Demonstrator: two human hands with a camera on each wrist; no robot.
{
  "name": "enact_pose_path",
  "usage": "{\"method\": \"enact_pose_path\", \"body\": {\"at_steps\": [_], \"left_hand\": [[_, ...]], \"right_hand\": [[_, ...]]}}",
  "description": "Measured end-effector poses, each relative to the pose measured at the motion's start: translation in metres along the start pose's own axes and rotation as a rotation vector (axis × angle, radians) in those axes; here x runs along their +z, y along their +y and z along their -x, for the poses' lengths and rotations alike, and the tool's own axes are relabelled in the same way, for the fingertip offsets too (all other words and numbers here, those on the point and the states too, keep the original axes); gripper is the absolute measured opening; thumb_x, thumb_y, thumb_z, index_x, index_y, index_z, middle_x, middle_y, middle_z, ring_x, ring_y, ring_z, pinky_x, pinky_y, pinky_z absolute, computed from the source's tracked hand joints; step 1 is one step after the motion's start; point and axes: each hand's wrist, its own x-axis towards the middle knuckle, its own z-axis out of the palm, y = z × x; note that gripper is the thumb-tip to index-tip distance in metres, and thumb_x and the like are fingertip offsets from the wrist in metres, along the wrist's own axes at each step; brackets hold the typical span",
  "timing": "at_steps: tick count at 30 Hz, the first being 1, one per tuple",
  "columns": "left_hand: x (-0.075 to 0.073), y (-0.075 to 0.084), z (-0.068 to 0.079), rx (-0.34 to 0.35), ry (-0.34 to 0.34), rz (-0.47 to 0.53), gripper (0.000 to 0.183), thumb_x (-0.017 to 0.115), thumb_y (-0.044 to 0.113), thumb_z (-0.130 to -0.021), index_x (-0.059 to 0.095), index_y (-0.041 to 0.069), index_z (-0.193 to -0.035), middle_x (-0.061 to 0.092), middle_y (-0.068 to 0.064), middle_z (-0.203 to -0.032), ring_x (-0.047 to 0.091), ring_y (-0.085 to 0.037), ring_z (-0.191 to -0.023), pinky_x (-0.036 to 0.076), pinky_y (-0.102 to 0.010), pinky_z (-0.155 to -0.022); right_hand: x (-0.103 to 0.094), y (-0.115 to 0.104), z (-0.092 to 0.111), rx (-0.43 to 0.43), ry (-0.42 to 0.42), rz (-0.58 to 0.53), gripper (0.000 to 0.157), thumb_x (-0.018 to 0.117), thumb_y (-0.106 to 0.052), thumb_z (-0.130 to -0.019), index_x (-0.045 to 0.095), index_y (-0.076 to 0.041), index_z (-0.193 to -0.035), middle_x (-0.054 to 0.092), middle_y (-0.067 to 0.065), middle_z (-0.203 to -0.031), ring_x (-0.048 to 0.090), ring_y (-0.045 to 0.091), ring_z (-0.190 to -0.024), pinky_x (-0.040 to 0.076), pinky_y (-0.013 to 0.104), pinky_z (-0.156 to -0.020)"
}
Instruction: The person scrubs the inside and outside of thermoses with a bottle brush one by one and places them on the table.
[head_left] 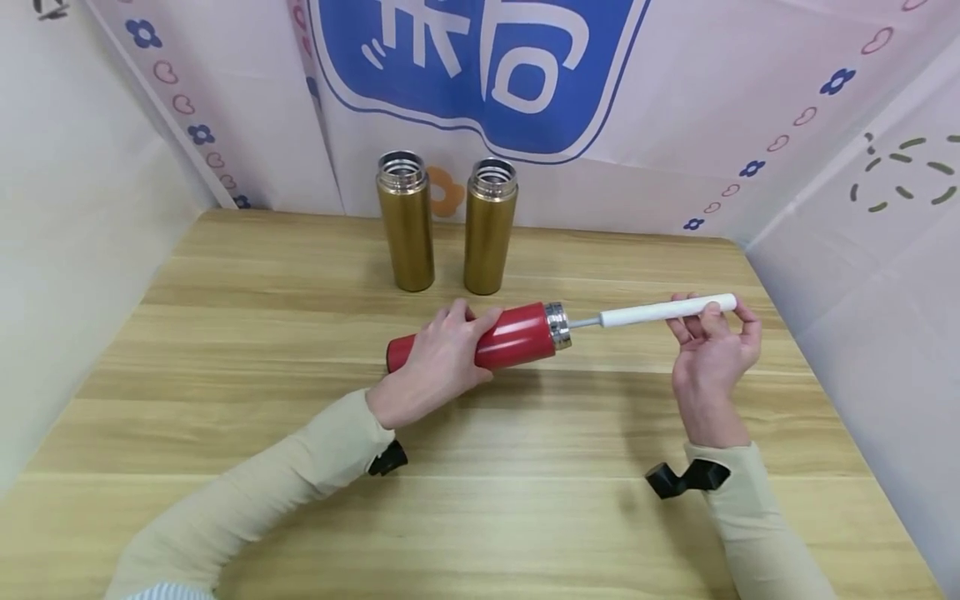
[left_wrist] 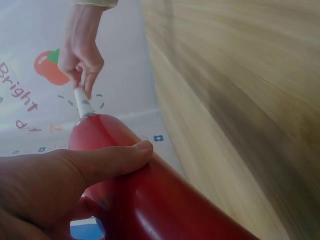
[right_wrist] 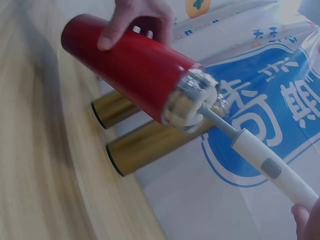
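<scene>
My left hand (head_left: pixel 442 354) grips a red thermos flask (head_left: pixel 517 335) round its body, tilted on its side above the table with its steel mouth to the right. In the left wrist view the thumb (left_wrist: pixel 120 159) lies along the red wall. My right hand (head_left: pixel 712 354) pinches the far end of a bottle brush's white handle (head_left: pixel 645 313). Its thin grey shaft (right_wrist: pixel 220 122) runs to the flask's mouth, where a cream, sponge-like head (right_wrist: pixel 185 109) shows at the opening. How deep the head reaches is hidden.
Two gold flasks (head_left: pixel 408 233) (head_left: pixel 489 237) stand upright without lids at the back of the wooden table (head_left: pixel 525 517). A printed cloth (head_left: pixel 637 192) hangs behind them, and pale walls close both sides. Each wrist wears a black camera mount (head_left: pixel 686 479).
</scene>
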Motion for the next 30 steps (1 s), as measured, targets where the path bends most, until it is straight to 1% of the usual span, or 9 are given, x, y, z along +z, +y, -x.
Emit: {"method": "enact_pose_path", "body": {"at_steps": [5,9,15,19,22,26,30], "left_hand": [[0.000,-0.004,0.003,-0.010,-0.012,0.006,0.082,0.087,0.026,-0.066,0.048,0.025,-0.138,0.053,-0.015,-0.114,0.056,-0.033,-0.103,0.053,-0.050,-0.083],[0.000,-0.006,0.003,0.002,-0.012,0.008,0.083,0.087,0.026,-0.066,0.047,0.024,-0.139,0.054,-0.015,-0.114,0.056,-0.033,-0.102,0.054,-0.050,-0.083],[-0.002,-0.004,0.004,0.017,-0.005,0.002,0.082,0.087,0.025,-0.066,0.048,0.023,-0.138,0.054,-0.016,-0.114,0.056,-0.033,-0.102,0.054,-0.050,-0.083],[-0.002,-0.001,0.002,0.028,0.017,-0.005,0.081,0.087,0.024,-0.066,0.049,0.021,-0.137,0.055,-0.016,-0.114,0.056,-0.034,-0.102,0.053,-0.050,-0.083],[-0.002,0.000,0.001,0.023,0.025,-0.011,0.080,0.087,0.023,-0.065,0.051,0.021,-0.136,0.055,-0.016,-0.114,0.056,-0.035,-0.103,0.053,-0.050,-0.083],[0.000,0.001,0.000,0.028,0.028,-0.012,0.078,0.087,0.022,-0.065,0.052,0.021,-0.134,0.055,-0.016,-0.113,0.056,-0.035,-0.101,0.054,-0.049,-0.081],[0.002,0.001,-0.001,0.019,0.028,0.000,0.077,0.087,0.021,-0.065,0.052,0.021,-0.134,0.055,-0.016,-0.113,0.056,-0.035,-0.101,0.054,-0.049,-0.080]], "right_hand": [[-0.002,-0.013,-0.010,0.006,0.027,-0.020,0.014,0.051,0.008,-0.091,0.046,-0.003,-0.098,0.065,0.021,-0.072,0.070,0.033,-0.062,0.057,0.039,-0.055],[-0.003,-0.019,-0.016,0.008,0.042,-0.037,0.014,0.050,0.009,-0.091,0.046,-0.003,-0.098,0.065,0.022,-0.071,0.069,0.033,-0.061,0.057,0.039,-0.053],[-0.006,-0.024,-0.021,0.025,0.054,-0.044,0.014,0.051,0.007,-0.091,0.048,-0.004,-0.101,0.065,0.022,-0.075,0.070,0.034,-0.064,0.057,0.039,-0.054],[-0.007,-0.021,-0.020,0.036,0.070,-0.034,0.013,0.051,0.004,-0.093,0.046,-0.006,-0.100,0.063,0.020,-0.077,0.069,0.033,-0.064,0.058,0.040,-0.056],[-0.007,-0.016,-0.016,0.051,0.078,-0.015,0.012,0.050,0.001,-0.094,0.044,-0.008,-0.100,0.062,0.020,-0.079,0.070,0.032,-0.066,0.058,0.040,-0.058],[-0.006,-0.008,-0.009,0.063,0.066,0.016,0.012,0.049,-0.001,-0.095,0.042,-0.009,-0.101,0.062,0.020,-0.082,0.070,0.031,-0.068,0.058,0.039,-0.060],[-0.005,-0.003,-0.002,0.046,0.049,0.028,0.013,0.048,-0.001,-0.095,0.042,-0.008,-0.103,0.061,0.019,-0.082,0.070,0.031,-0.068,0.058,0.039,-0.062]]}}
